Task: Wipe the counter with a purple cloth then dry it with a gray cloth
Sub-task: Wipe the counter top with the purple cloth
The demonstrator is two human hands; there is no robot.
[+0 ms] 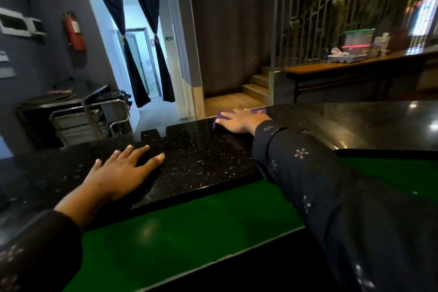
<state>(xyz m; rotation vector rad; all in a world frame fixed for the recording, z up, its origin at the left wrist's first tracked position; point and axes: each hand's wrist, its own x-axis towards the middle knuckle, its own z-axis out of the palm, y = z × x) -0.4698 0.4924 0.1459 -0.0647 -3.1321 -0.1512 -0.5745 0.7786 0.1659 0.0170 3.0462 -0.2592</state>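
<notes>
Purple cloth (219, 116) under right hand (239, 121)

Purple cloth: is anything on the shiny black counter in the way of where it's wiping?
Only the left hand, flat on the counter nearer the person. The right hand presses the purple cloth at the far edge.

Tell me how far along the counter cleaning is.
Done: nothing clearly finished. In hand: the right hand presses the purple cloth flat at the far edge of the black counter; the left hand rests flat on it. Left: drying; no gray cloth is in view.
</notes>
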